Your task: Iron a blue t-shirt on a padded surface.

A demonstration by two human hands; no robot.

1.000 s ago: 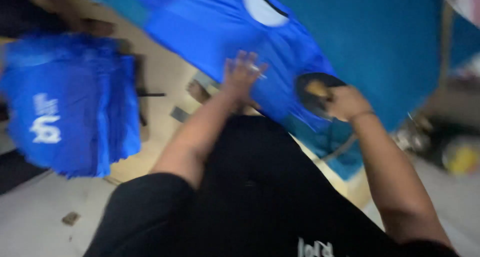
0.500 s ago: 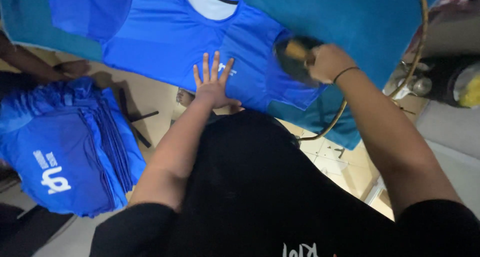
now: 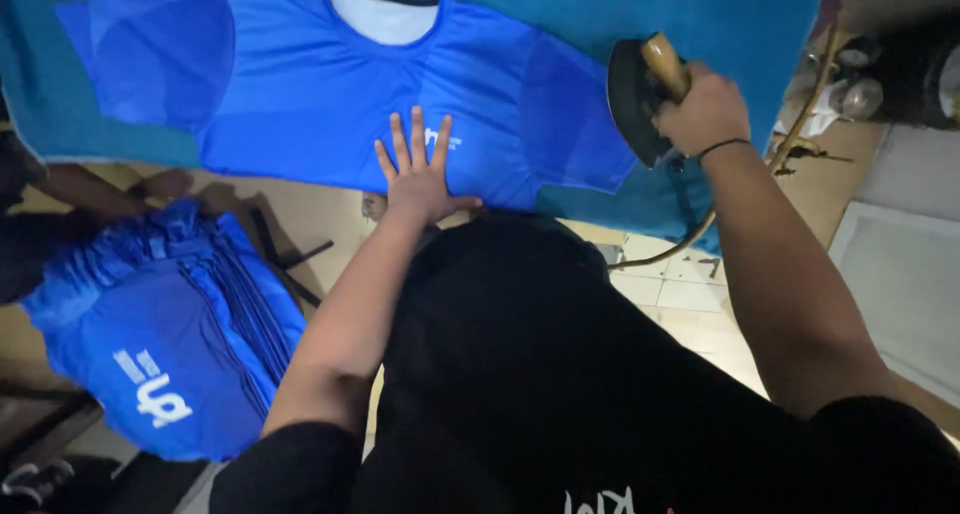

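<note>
A bright blue T-shirt [image 3: 300, 84] lies flat, front up, on a teal-covered ironing table [image 3: 620, 14]. My left hand [image 3: 418, 174] rests flat on the shirt's lower front, fingers spread, next to a small white print. My right hand [image 3: 700, 104] grips the wooden handle of a dark iron [image 3: 632, 99]. The iron is tilted on its side at the shirt's right sleeve, near the table's edge.
A stack of folded blue shirts [image 3: 160, 334] lies low on the left. Another person's arm and hand [image 3: 120, 194] reach near that stack. The iron's cord [image 3: 690, 244] hangs off the table. Tiled floor and metal vessels [image 3: 850, 84] are at right.
The view has swung so the shirt now lies squarely ahead. My left hand stays flat on the shirt front. The iron has stayed at the right sleeve in my right hand.
</note>
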